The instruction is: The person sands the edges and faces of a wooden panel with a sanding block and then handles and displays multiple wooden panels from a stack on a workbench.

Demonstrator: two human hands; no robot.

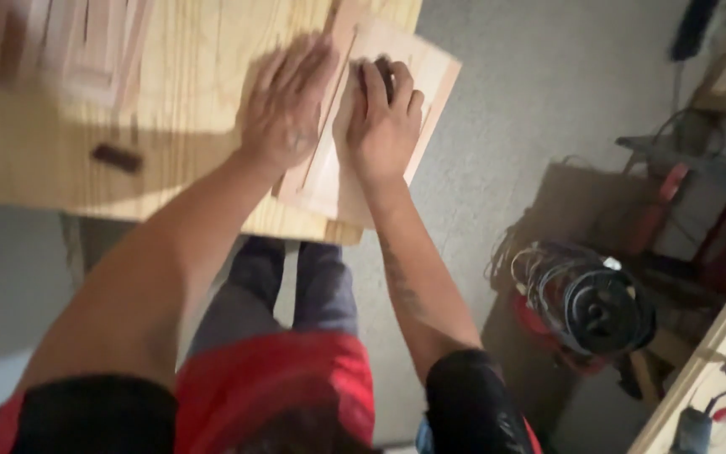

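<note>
I see the left hand [283, 105] pressed flat, fingers spread, on the wooden panel [430, 71] near the top centre of the frame; its grip is apart, clamping nothing. The right hand [380, 126] sits just beside it on the same panel, fingers curled over a small dark block [382, 69], gripping it. The panel lies at the corner of the plywood surface [35, 151]. A small dark piece [117, 157] rests left of centre.
</note>
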